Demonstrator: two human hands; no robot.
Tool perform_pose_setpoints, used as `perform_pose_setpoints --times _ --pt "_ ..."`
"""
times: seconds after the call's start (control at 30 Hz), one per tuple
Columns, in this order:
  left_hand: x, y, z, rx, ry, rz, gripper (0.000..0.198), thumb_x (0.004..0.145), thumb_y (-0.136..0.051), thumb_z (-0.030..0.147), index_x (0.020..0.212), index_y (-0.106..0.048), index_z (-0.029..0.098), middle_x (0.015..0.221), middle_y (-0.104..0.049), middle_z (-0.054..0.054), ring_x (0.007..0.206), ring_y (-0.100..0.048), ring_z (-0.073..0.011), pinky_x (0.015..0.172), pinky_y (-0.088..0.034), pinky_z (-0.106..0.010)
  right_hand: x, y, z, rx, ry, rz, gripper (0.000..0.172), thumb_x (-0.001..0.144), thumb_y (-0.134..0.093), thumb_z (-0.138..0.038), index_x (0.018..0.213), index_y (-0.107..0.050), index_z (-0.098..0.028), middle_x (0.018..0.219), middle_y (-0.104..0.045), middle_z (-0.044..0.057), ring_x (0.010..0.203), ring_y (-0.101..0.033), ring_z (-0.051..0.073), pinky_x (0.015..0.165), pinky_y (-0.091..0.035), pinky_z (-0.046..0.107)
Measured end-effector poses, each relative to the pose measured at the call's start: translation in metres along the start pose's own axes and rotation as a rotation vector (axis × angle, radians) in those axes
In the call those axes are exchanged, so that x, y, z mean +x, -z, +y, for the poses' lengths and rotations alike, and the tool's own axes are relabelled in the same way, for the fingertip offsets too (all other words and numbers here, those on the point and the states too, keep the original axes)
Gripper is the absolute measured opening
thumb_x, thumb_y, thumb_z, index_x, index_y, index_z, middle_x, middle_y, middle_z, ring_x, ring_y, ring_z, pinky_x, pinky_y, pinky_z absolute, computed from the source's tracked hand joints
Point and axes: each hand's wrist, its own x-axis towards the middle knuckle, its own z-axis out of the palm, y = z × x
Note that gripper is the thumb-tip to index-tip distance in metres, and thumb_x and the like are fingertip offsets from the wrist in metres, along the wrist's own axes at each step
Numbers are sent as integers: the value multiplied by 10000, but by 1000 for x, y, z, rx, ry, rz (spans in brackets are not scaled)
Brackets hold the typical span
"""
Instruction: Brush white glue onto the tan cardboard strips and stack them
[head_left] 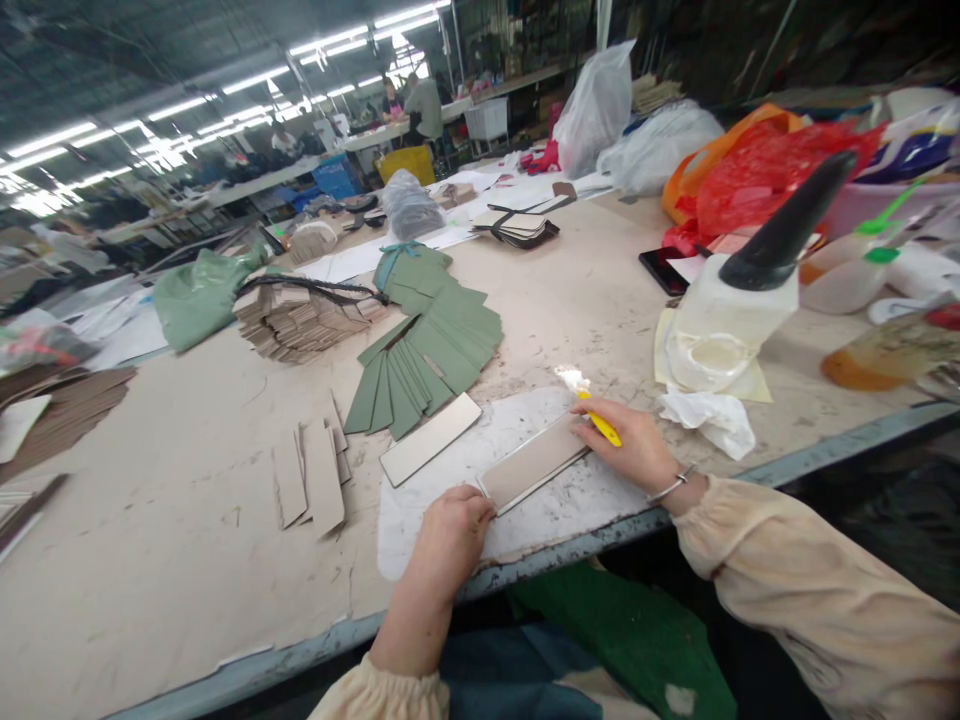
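Note:
My left hand (pixel 454 525) has its fingers pinched on the near left corner of a beige rectangular strip (pixel 536 462), which lies over a pale-edged piece on a stained white sheet (pixel 405 520). At the strip's other end, my right hand (pixel 634 445) holds a small brush (pixel 602 424) with a yellow handle and a whitish, clotted tip. Its fingertips also touch that end of the strip. Just beyond the strip lies a cream rectangular panel (pixel 431 438). Behind it is a fan of green pieces (pixel 442 345).
Loose beige strips (pixel 311 475) lie on the left, behind them a tied beige stack (pixel 300 320). At right stand a white jug (pixel 731 310) with a black spout, crumpled tissue (pixel 709 420) and squeeze bottles (pixel 847 270). The table's metal edge (pixel 562 550) runs close to me.

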Motion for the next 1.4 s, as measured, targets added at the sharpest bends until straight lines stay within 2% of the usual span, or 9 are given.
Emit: perform_pose_setpoints --times 0.13,0.33,0.57,0.83,1.4 --pt "-1 0 0 29 -23 11 204 862 -524 160 808 -715 203 884 -663 -37 819 -609 -158 774 -488 -259 0 0 1 -5 -3 3 212 816 -560 -278 1008 -633 -225 983 -695 31 886 -661 196 795 -523 333" --pt "-2 3 1 172 -72 73 216 851 -529 157 756 -711 224 1112 -637 -23 957 -556 -213 811 -493 -335 0 -2 3 12 -14 -11 215 822 -555 -276 1022 -621 -231 1008 -688 23 916 -652 186 818 -514 325" --pt "0 4 3 176 -72 4 240 856 -506 135 821 -722 235 1092 -672 -6 922 -606 -207 879 -492 -386 1 -1 0 -23 -19 -53 227 832 -533 -277 1037 -621 -234 1046 -681 40 939 -645 200 815 -519 347" --pt "-1 1 0 163 -81 3 242 864 -498 139 842 -720 233 1091 -676 -2 930 -619 -199 924 -477 -393 1 -3 2 -105 3 -77 228 836 -539 -276 1045 -620 -234 1020 -684 41 920 -629 210 820 -498 362" --pt "-1 -1 0 148 -66 14 233 861 -506 147 844 -720 235 1086 -678 -13 931 -620 -201 924 -473 -387 0 -6 0 -121 9 -86 250 819 -568 -260 1061 -612 -217 1033 -678 62 929 -622 221 824 -497 386"
